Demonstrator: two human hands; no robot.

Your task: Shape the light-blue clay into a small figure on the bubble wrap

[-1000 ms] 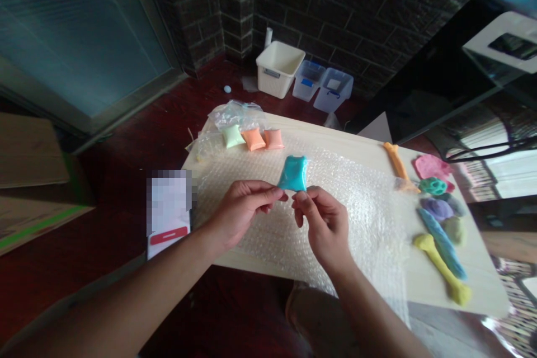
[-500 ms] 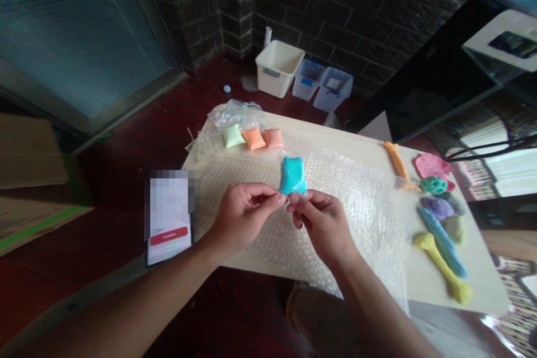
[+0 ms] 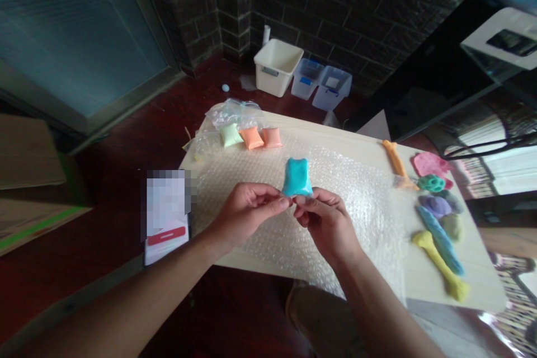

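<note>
Here, from far off, I see the left hand (image 3: 245, 212) pinching the near edge of the blue packet (image 3: 297, 177) over the bubble wrap (image 3: 369, 201), and the right hand (image 3: 329, 221) pinching that edge too, though the grip looks blurry. I'd guess it's light, squishy and slippery, so I'd hold its flat edge.

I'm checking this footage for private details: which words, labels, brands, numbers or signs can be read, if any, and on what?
None can be read.
Phone: its screen is mostly pixelated; the pale marking on the red bar is too small.
Blue packet: no lettering visible.
</note>
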